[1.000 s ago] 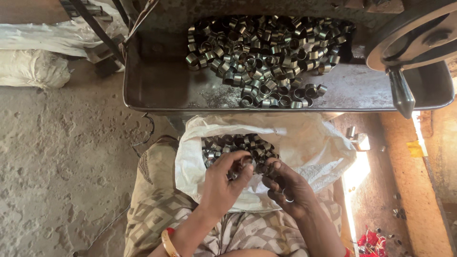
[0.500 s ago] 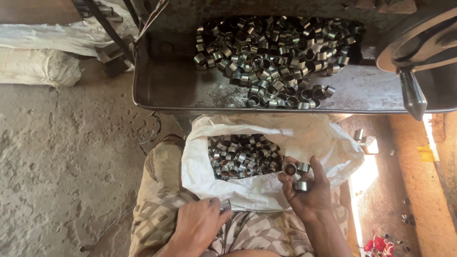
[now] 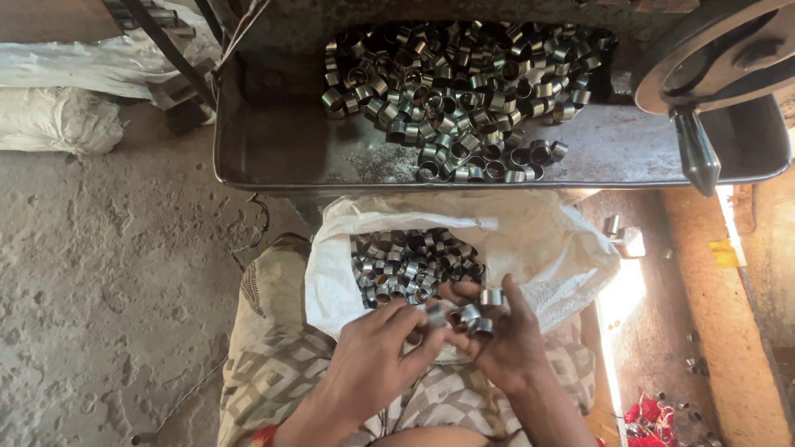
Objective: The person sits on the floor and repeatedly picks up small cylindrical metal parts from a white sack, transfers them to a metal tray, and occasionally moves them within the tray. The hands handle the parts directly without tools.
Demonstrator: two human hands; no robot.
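1. The right hand (image 3: 505,343) is cupped palm-up over the lap, fingers curled around a small cluster of short, shiny, grey metal rings (image 3: 476,313).
2. The left hand (image 3: 373,364) is beside it, fingertips pinched on one ring of the same kind at the edge of that cluster; the two hands touch.
3. Just beyond the hands, an open white woven plastic sack (image 3: 546,248) rests on the person's lap, holding a pile of like rings (image 3: 414,261) in its mouth.
4. The lap is covered by beige and brown patterned cloth (image 3: 273,364).
5. Farther off stands a long, shallow grey metal tray (image 3: 273,157), carrying a large heap of the same rings (image 3: 464,83) towards its far side.
6. At the upper right, a dark round machine wheel with a tapered handle (image 3: 696,153) overhangs the tray's end.
7. To the left lies rough grey concrete floor (image 3: 108,273).
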